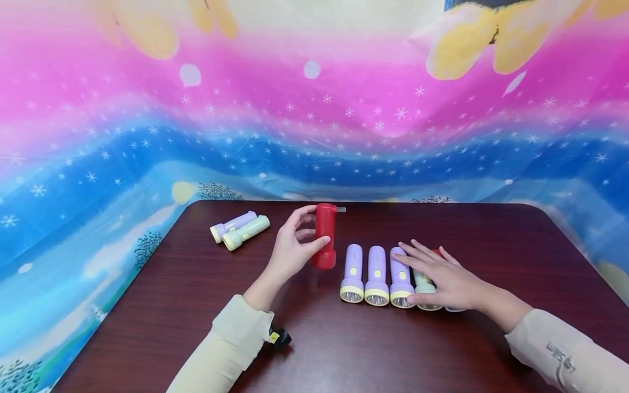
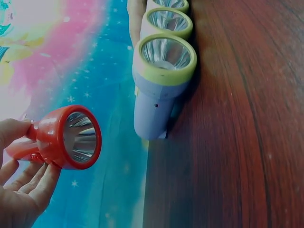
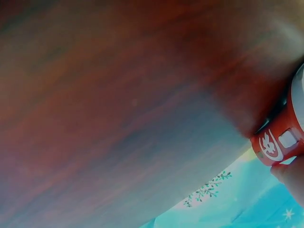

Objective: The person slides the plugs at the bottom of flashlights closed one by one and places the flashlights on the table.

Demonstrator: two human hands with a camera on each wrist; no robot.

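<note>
My left hand (image 1: 290,245) grips a red flashlight (image 1: 325,237) upright above the table, lens end down. A small pale prong sticks out at its top. In the left wrist view the red flashlight's lens (image 2: 81,137) faces the camera. My right hand (image 1: 452,281) lies with fingers extended across the right part of a row of flashlights. Under it are a purple flashlight (image 1: 400,273), a green flashlight (image 1: 426,300) and others mostly hidden, with a bit of red (image 1: 437,252) showing. Two purple flashlights (image 1: 353,273) (image 1: 377,273) in the row lie uncovered.
At the table's back left lie another purple flashlight (image 1: 235,225) and a pale green flashlight (image 1: 247,233), side by side. The dark brown table (image 1: 196,305) has rounded back corners. A colourful printed cloth (image 1: 314,120) hangs behind it and around its sides.
</note>
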